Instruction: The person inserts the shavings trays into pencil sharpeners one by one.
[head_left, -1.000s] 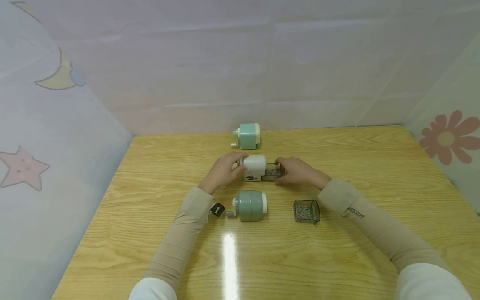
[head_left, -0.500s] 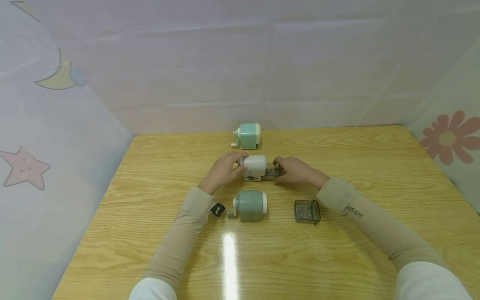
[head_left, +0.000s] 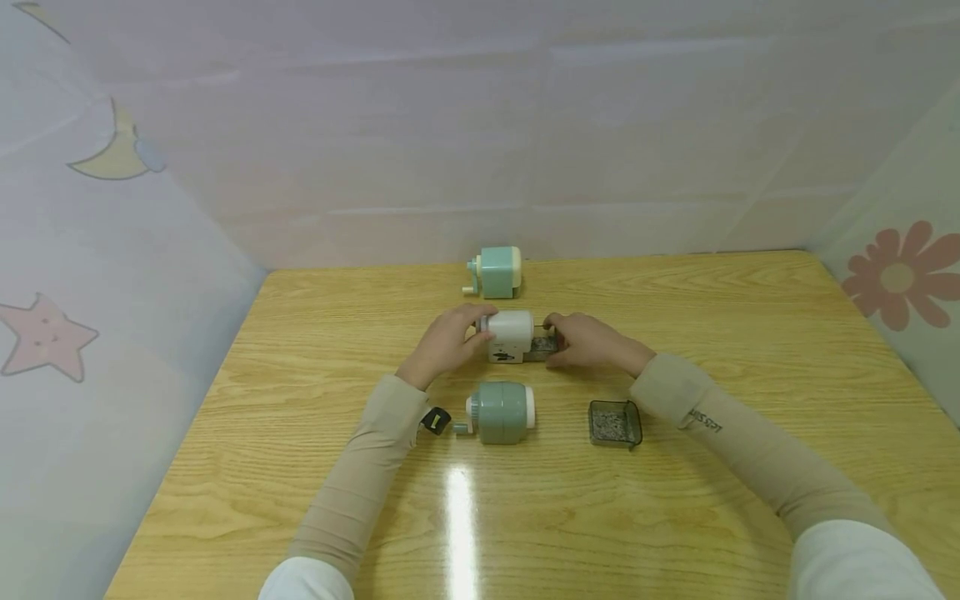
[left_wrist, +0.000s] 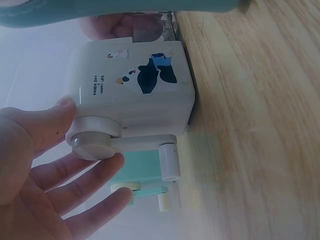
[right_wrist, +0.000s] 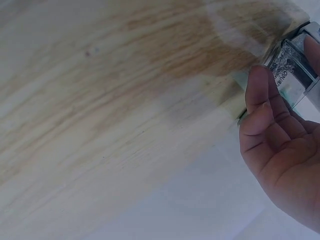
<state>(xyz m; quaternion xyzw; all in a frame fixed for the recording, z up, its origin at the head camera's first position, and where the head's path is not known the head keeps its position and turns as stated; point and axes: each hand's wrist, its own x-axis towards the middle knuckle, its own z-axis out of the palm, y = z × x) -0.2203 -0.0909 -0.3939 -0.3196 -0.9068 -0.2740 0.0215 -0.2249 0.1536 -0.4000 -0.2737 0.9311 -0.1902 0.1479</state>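
Observation:
A white pencil sharpener [head_left: 511, 333] with a panda print lies in the middle of the table, its crank [left_wrist: 142, 144] towards the left. My left hand [head_left: 448, 340] holds its crank end; in the left wrist view the thumb lies on the white body [left_wrist: 135, 85] and the other fingers spread behind the crank. Sticking partly out of the sharpener's right end is a clear, dark-tinted shavings drawer [head_left: 542, 345] with grey shavings in it. My right hand [head_left: 592, 340] grips this drawer's outer end between thumb and fingers. The right wrist view shows the drawer [right_wrist: 289, 67] partly covered by the fingers.
A mint sharpener [head_left: 498, 272] stands behind the white one. Nearer me is a green, barrel-shaped sharpener [head_left: 502, 412]. To its right sits a loose drawer [head_left: 614, 423] holding shavings. Walls border the wooden table [head_left: 600, 525] at the back and sides.
My right hand has moved slightly left, sliding the drawer a little further into the white sharpener. My left hand has stayed in place on the sharpener.

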